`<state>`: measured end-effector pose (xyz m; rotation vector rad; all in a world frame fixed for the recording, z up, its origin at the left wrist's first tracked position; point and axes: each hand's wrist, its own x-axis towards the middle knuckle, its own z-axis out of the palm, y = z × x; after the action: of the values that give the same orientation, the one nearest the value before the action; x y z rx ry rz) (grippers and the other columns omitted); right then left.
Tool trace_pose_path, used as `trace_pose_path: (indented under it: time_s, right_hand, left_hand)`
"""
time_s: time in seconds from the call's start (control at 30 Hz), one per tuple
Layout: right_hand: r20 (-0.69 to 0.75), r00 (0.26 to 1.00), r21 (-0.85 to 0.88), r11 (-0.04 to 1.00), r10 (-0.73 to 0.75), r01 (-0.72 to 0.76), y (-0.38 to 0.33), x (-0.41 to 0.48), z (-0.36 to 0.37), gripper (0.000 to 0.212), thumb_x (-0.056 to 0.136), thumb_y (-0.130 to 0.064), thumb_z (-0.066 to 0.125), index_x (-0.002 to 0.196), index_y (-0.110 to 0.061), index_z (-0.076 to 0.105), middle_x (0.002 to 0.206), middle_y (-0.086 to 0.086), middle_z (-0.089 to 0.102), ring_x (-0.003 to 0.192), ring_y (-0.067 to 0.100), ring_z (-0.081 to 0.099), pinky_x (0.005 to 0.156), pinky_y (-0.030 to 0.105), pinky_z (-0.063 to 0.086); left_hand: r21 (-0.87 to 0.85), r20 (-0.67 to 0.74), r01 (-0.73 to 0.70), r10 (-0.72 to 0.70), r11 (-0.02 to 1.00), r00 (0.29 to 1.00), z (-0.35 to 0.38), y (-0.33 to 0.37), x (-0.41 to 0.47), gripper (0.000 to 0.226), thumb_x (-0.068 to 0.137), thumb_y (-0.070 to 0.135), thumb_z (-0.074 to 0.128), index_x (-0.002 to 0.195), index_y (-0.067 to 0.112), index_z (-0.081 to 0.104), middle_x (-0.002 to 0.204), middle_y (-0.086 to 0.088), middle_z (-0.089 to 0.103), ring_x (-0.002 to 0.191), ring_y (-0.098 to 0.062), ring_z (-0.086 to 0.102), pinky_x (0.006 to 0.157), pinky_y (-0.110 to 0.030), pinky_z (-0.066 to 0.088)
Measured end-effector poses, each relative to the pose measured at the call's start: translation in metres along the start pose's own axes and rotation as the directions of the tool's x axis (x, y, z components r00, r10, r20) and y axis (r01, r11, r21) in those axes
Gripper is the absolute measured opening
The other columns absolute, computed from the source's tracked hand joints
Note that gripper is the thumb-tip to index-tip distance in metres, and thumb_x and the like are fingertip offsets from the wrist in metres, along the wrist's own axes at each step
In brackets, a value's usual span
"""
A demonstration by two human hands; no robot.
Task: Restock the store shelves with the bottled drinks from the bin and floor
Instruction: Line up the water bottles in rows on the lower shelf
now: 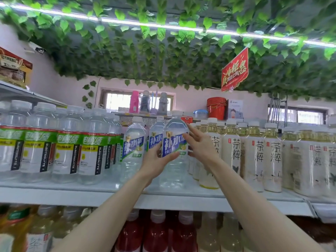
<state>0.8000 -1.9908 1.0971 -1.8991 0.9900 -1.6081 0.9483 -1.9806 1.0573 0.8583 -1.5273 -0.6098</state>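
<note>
A clear drink bottle with a blue-and-white label point(175, 135) stands on the white shelf point(181, 199), at the front of a row of matching bottles point(133, 142). My left hand point(156, 160) grips its lower left side, thumb across the front under the label. My right hand point(200, 142) touches its right side with straight, spread fingers. Both forearms reach up from below.
Clear bottles with green labels point(69, 142) fill the shelf to the left, and pale tea bottles point(254, 153) stand to the right. Red and yellow drinks point(156, 231) line the shelf below. Fake vine leaves and a red sign point(235, 70) hang overhead.
</note>
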Motion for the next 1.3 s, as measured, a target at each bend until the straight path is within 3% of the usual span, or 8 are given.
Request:
trace_pose_path:
  time_s: [0.1, 0.23, 0.3, 0.4, 0.5, 0.77, 1.1, 1.3]
  right_hand:
    - [0.058, 0.997, 0.059, 0.996, 0.058, -0.061, 0.003, -0.024, 0.002, 0.046, 0.102, -0.023, 0.042, 0.146, -0.031, 0.033, 0.134, 0.000, 0.055, 0.112, 0.018, 0.055, 0.089, 0.037, 0.049]
    - [0.131, 0.968, 0.074, 0.972, 0.213, -0.224, 0.004, -0.058, 0.002, 0.054, 0.099, -0.049, 0.036, 0.150, -0.037, 0.022, 0.157, -0.006, 0.025, 0.136, 0.033, 0.037, 0.087, 0.045, 0.052]
    - [0.154, 0.959, 0.125, 0.958, 0.239, -0.259, 0.003, -0.068, 0.003, 0.057, 0.096, -0.055, 0.035, 0.149, -0.039, 0.024, 0.159, -0.009, 0.019, 0.140, 0.033, 0.031, 0.085, 0.045, 0.052]
    - [0.180, 0.955, 0.200, 0.941, 0.237, -0.272, -0.001, -0.073, 0.007, 0.056, 0.096, -0.060, 0.031, 0.148, -0.040, 0.028, 0.159, -0.008, 0.018, 0.143, 0.031, 0.023, 0.095, 0.050, 0.046]
    - [0.176, 0.954, 0.261, 0.923, 0.243, -0.283, 0.001, -0.070, 0.009, 0.055, 0.095, -0.063, 0.029, 0.146, -0.041, 0.030, 0.160, -0.005, 0.017, 0.145, 0.032, 0.018, 0.105, 0.055, 0.037]
    - [0.128, 0.942, 0.281, 0.900, 0.309, -0.333, 0.021, -0.042, 0.013, 0.066, 0.091, -0.070, 0.024, 0.149, -0.039, 0.022, 0.161, -0.001, 0.010, 0.146, 0.033, 0.012, 0.109, 0.059, 0.025]
    - [0.061, 0.952, 0.270, 0.913, 0.300, -0.305, 0.047, -0.009, 0.026, 0.065, 0.094, -0.067, 0.021, 0.150, -0.034, 0.022, 0.160, 0.000, 0.015, 0.147, 0.026, 0.014, 0.117, 0.057, 0.015]
    - [0.051, 0.948, 0.293, 0.903, 0.313, -0.314, 0.059, 0.008, 0.034, 0.068, 0.092, -0.068, 0.020, 0.148, -0.032, 0.032, 0.158, 0.001, 0.025, 0.145, 0.024, 0.020, 0.117, 0.055, 0.013]
  left_hand:
    - [0.082, -0.005, -0.015, 0.015, 0.997, 1.000, 0.002, 0.001, -0.010, 0.033, 0.087, 0.028, 0.067, 0.119, 0.024, 0.058, 0.107, 0.007, 0.067, 0.091, 0.000, 0.059, 0.074, -0.011, 0.045]
    - [0.089, -0.042, 0.048, -0.044, 0.995, 0.998, -0.002, 0.002, -0.032, 0.044, 0.094, 0.033, 0.056, 0.135, 0.033, 0.042, 0.114, 0.007, 0.055, 0.106, -0.011, 0.052, 0.094, -0.037, 0.047]
    - [0.038, -0.059, 0.096, -0.094, 0.995, 0.994, -0.002, 0.004, -0.042, 0.047, 0.095, 0.036, 0.052, 0.140, 0.033, 0.039, 0.113, 0.006, 0.054, 0.097, -0.011, 0.054, 0.089, -0.039, 0.050]
    - [-0.041, -0.047, 0.169, -0.171, 0.985, 0.984, 0.000, 0.013, -0.048, 0.046, 0.095, 0.044, 0.048, 0.140, 0.035, 0.040, 0.133, 0.005, 0.048, 0.110, -0.018, 0.050, 0.085, -0.038, 0.049]
    - [-0.046, -0.007, 0.237, -0.237, 0.970, 0.971, 0.002, 0.019, -0.045, 0.054, 0.093, 0.057, 0.040, 0.142, 0.034, 0.036, 0.147, 0.005, 0.037, 0.126, -0.024, 0.043, 0.093, -0.040, 0.047]
    - [-0.037, 0.084, 0.353, -0.349, 0.935, 0.933, 0.015, 0.014, -0.017, 0.069, 0.089, 0.070, 0.022, 0.148, 0.034, 0.025, 0.157, -0.003, 0.020, 0.139, -0.032, 0.030, 0.110, -0.050, 0.033]
    - [-0.001, 0.144, 0.406, -0.402, 0.914, 0.904, 0.022, -0.005, 0.017, 0.079, 0.083, 0.076, 0.015, 0.150, 0.034, 0.016, 0.159, -0.004, 0.012, 0.140, -0.036, 0.025, 0.110, -0.051, 0.030]
    - [-0.043, 0.167, 0.432, -0.420, 0.901, 0.892, 0.024, -0.014, 0.036, 0.078, 0.082, 0.078, 0.013, 0.149, 0.037, 0.016, 0.160, -0.003, 0.008, 0.142, -0.039, 0.019, 0.111, -0.055, 0.026]
